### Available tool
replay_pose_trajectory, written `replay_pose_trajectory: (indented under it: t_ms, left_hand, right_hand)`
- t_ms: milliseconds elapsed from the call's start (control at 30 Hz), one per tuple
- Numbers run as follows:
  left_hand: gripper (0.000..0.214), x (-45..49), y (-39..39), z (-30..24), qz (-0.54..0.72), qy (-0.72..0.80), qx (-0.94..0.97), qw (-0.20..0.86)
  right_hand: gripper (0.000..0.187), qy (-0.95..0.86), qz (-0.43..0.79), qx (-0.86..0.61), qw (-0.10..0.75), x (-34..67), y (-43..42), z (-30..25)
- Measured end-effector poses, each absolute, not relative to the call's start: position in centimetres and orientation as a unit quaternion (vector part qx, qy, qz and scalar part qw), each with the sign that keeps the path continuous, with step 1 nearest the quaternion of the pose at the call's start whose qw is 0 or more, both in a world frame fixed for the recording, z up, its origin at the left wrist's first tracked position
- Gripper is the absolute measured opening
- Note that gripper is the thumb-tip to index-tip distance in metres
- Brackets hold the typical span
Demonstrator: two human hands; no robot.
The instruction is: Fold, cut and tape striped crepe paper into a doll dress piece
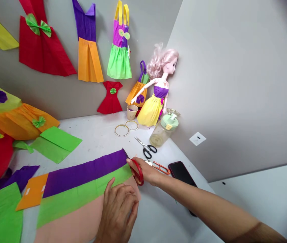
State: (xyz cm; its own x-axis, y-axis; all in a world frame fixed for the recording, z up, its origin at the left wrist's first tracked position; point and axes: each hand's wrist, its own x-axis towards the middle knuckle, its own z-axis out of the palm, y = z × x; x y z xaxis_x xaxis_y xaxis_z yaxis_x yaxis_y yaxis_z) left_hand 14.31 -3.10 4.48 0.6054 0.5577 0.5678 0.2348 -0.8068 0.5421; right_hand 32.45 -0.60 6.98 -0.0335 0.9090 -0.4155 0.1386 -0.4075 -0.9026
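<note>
My right hand (147,172) is closed around red-handled scissors (136,168), whose blades sit at the right end of a purple crepe paper strip (82,173). Below the purple strip lies a green strip (77,197), and under that a peach sheet (72,226). My left hand (118,211) lies flat with fingers spread, pressing on the peach sheet and the green strip near their right end.
Black scissors (146,148), small orange snips (160,166), a black phone (182,172), a green-lidded bottle (164,130), two rings (122,130), a cup (131,111) and a doll (156,98) stand beyond. Paper dresses hang on the wall (62,91). Loose crepe paper lies left.
</note>
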Motion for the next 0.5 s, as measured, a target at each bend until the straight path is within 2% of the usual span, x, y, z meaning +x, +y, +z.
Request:
replay_pose_trajectory:
  t_ms: [133,300,500]
  left_hand:
    - [0.016,14.3,-3.2,4.4,0.374,0.233,0.872,0.215]
    - [0.019,14.5,-3.4,4.9,0.387,0.260,0.856,0.224]
    - [0.016,14.2,-3.2,5.2,0.341,0.256,0.886,0.182]
  right_hand:
    - [0.059,-0.405,0.593,-0.592,0.366,32.5,-0.7,6.7]
    - [0.054,-0.324,0.611,-0.552,0.465,34.0,-2.4,8.1]
    - [0.046,-0.283,0.637,-0.514,0.501,34.5,-8.1,9.5]
